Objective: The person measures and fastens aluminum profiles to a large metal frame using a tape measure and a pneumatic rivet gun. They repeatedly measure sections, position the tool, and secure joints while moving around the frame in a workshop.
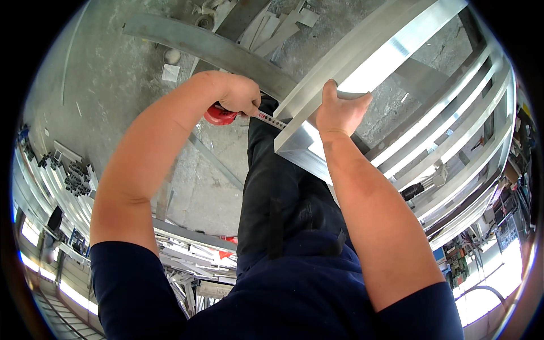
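My left hand (239,94) is closed round a red tape measure (220,115), with the knuckles hiding part of its case. From there a short stretch of pale tape blade (268,119) runs to the near end of a silvery metal channel (391,52). The blade's tip is lost inside the channel's end. My right hand (343,111) grips the channel's edge close to that end, thumb pointing up along it and the fingertips mostly hidden. The channel slants away to the upper right, its near end above my dark trouser leg (266,187).
A grey curved metal strip (195,42) lies on the concrete floor (119,85) at the far left. Offcuts (272,31) are scattered behind it. Several long metal bars (453,122) stand at right, with a black-handled tool (416,190) beside them. More metal stock (190,249) lies at lower left.
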A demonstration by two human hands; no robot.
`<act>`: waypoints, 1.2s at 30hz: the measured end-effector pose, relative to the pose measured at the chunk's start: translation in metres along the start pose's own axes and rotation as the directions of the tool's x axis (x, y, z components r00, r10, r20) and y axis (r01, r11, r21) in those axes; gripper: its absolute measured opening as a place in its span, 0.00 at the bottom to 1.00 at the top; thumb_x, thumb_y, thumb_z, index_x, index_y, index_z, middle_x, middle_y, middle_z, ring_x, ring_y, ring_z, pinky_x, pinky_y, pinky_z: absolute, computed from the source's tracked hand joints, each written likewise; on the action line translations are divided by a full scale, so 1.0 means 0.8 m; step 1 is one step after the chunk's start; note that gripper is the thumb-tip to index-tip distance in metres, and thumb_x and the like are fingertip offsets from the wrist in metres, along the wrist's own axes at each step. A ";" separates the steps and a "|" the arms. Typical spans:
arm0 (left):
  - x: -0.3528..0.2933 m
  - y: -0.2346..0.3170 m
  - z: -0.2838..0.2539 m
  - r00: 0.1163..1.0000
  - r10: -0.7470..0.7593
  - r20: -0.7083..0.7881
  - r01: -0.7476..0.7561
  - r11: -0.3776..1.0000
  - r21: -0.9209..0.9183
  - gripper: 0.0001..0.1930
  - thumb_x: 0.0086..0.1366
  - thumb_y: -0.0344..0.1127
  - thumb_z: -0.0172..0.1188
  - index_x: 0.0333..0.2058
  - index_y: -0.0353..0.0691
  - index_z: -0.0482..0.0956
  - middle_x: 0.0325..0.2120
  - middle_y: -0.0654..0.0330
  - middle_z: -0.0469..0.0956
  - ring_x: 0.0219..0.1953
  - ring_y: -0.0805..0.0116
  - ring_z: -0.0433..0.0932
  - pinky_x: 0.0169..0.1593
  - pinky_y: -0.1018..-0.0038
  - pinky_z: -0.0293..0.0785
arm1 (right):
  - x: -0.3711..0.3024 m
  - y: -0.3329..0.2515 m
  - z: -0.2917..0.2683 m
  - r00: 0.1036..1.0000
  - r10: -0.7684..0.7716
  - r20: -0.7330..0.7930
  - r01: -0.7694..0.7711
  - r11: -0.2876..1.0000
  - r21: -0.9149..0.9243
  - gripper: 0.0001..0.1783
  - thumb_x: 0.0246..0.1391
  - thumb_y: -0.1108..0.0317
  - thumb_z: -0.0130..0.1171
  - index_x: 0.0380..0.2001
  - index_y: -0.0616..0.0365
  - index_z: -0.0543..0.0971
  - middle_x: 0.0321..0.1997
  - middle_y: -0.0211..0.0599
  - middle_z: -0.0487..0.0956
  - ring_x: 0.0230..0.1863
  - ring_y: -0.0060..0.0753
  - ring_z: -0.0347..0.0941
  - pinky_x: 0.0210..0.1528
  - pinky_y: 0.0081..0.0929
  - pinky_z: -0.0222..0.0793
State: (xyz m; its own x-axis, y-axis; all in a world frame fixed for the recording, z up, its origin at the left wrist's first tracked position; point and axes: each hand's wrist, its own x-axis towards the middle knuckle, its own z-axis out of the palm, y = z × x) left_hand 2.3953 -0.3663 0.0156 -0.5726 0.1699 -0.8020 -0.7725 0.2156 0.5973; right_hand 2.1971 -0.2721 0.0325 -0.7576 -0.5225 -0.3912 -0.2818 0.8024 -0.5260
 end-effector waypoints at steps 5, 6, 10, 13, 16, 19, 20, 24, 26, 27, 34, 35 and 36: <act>0.000 0.001 0.000 1.000 -0.009 0.002 0.009 1.000 0.008 0.14 0.66 0.42 0.57 0.31 0.38 0.83 0.26 0.56 0.81 0.30 0.62 0.78 0.38 0.65 0.72 | 0.002 0.005 0.002 1.000 -0.018 0.000 0.018 1.000 0.004 0.42 0.46 0.55 0.65 0.57 0.73 0.61 0.57 0.59 0.68 0.59 0.55 0.66 0.62 0.42 0.61; 0.000 0.000 0.000 1.000 -0.011 0.003 0.011 1.000 0.008 0.14 0.66 0.42 0.57 0.31 0.38 0.83 0.26 0.56 0.81 0.30 0.62 0.78 0.38 0.65 0.73 | 0.002 0.006 0.003 1.000 -0.021 -0.004 0.021 1.000 0.005 0.42 0.46 0.55 0.65 0.57 0.73 0.61 0.57 0.59 0.68 0.58 0.55 0.66 0.62 0.42 0.61; 0.001 0.000 -0.001 1.000 0.002 0.007 -0.002 1.000 0.023 0.14 0.66 0.43 0.57 0.32 0.38 0.84 0.26 0.57 0.81 0.30 0.62 0.79 0.38 0.65 0.73 | 0.001 0.004 0.003 0.999 -0.017 -0.031 0.016 1.000 -0.023 0.42 0.46 0.55 0.65 0.56 0.73 0.61 0.56 0.60 0.68 0.58 0.56 0.66 0.62 0.42 0.61; 0.003 -0.002 0.000 1.000 0.010 0.000 -0.010 1.000 0.022 0.14 0.66 0.43 0.57 0.32 0.38 0.84 0.27 0.57 0.82 0.31 0.61 0.79 0.39 0.65 0.73 | 0.001 0.005 0.003 0.999 -0.031 -0.028 0.030 0.999 -0.014 0.42 0.45 0.55 0.65 0.55 0.73 0.62 0.56 0.60 0.69 0.57 0.56 0.67 0.62 0.42 0.61; 0.004 -0.003 -0.002 1.000 0.005 -0.016 -0.005 1.000 0.026 0.14 0.66 0.43 0.57 0.33 0.38 0.84 0.27 0.57 0.82 0.32 0.61 0.79 0.39 0.64 0.73 | 0.002 0.008 0.003 0.998 -0.048 -0.032 0.048 0.999 -0.010 0.42 0.45 0.55 0.66 0.56 0.73 0.62 0.55 0.60 0.69 0.57 0.56 0.67 0.61 0.42 0.61; 0.008 -0.001 -0.007 1.000 -0.011 -0.012 0.011 0.998 0.062 0.14 0.66 0.43 0.58 0.33 0.38 0.84 0.28 0.56 0.82 0.32 0.60 0.80 0.39 0.64 0.73 | 0.003 0.008 0.002 0.999 -0.039 -0.021 0.039 0.999 -0.004 0.42 0.45 0.55 0.66 0.56 0.74 0.62 0.55 0.60 0.69 0.57 0.56 0.67 0.61 0.42 0.61; 0.008 0.000 -0.010 1.000 -0.016 -0.008 0.017 0.998 0.068 0.14 0.66 0.43 0.58 0.34 0.38 0.84 0.28 0.56 0.82 0.32 0.60 0.80 0.39 0.64 0.73 | 0.004 0.007 0.003 0.999 -0.038 -0.019 0.038 0.999 -0.002 0.42 0.45 0.55 0.66 0.56 0.74 0.61 0.55 0.60 0.69 0.57 0.56 0.67 0.61 0.42 0.61; 0.009 0.001 -0.011 1.000 -0.018 -0.009 0.019 0.998 0.067 0.14 0.65 0.43 0.58 0.33 0.38 0.84 0.28 0.56 0.82 0.32 0.60 0.80 0.39 0.64 0.73 | 0.000 0.002 0.003 0.999 -0.019 -0.033 0.018 1.000 -0.013 0.42 0.45 0.55 0.65 0.56 0.73 0.61 0.56 0.59 0.69 0.58 0.55 0.66 0.61 0.42 0.61; 0.006 0.004 -0.012 0.999 -0.035 -0.006 0.035 0.997 0.075 0.14 0.65 0.43 0.58 0.33 0.38 0.84 0.28 0.56 0.82 0.32 0.60 0.80 0.39 0.64 0.73 | 0.002 0.003 0.000 1.000 -0.005 0.017 0.005 1.000 -0.028 0.47 0.45 0.55 0.66 0.61 0.72 0.57 0.61 0.58 0.63 0.61 0.58 0.65 0.62 0.44 0.64; 0.005 0.005 -0.012 0.999 -0.043 -0.005 0.043 0.996 0.078 0.14 0.65 0.43 0.58 0.33 0.38 0.84 0.28 0.56 0.82 0.32 0.61 0.80 0.39 0.64 0.73 | 0.002 0.003 -0.002 0.999 0.003 0.042 -0.002 0.999 -0.036 0.50 0.46 0.55 0.67 0.64 0.72 0.54 0.64 0.58 0.61 0.62 0.60 0.64 0.62 0.46 0.65; 0.009 -0.001 -0.012 1.000 -0.020 0.006 0.020 0.998 0.053 0.14 0.64 0.43 0.58 0.32 0.38 0.84 0.26 0.58 0.81 0.30 0.62 0.78 0.38 0.66 0.73 | 0.003 0.002 -0.003 0.999 0.006 0.047 -0.004 0.999 -0.035 0.49 0.46 0.55 0.67 0.63 0.70 0.55 0.63 0.57 0.61 0.61 0.60 0.64 0.62 0.46 0.65; 0.007 0.001 -0.014 1.000 -0.023 0.009 0.023 0.999 0.049 0.14 0.64 0.43 0.58 0.32 0.38 0.83 0.26 0.58 0.81 0.30 0.63 0.78 0.37 0.66 0.73 | 0.003 0.002 -0.003 0.999 0.007 0.046 -0.005 0.999 -0.036 0.49 0.46 0.55 0.67 0.63 0.70 0.55 0.63 0.57 0.61 0.61 0.60 0.64 0.62 0.46 0.65; 0.006 0.003 -0.016 1.000 -0.026 0.012 0.026 0.999 0.044 0.14 0.64 0.42 0.58 0.32 0.38 0.83 0.25 0.58 0.81 0.29 0.63 0.78 0.37 0.66 0.73 | 0.003 0.002 -0.003 0.999 0.008 0.046 -0.006 0.999 -0.038 0.48 0.45 0.55 0.67 0.63 0.70 0.55 0.63 0.57 0.61 0.61 0.60 0.64 0.61 0.46 0.65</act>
State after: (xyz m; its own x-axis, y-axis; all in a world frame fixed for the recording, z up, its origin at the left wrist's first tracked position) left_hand 2.3872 -0.3772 0.0127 -0.5488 0.1760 -0.8172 -0.7741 0.2620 0.5763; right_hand 2.1933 -0.2713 0.0321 -0.7319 -0.5289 -0.4297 -0.2993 0.8159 -0.4947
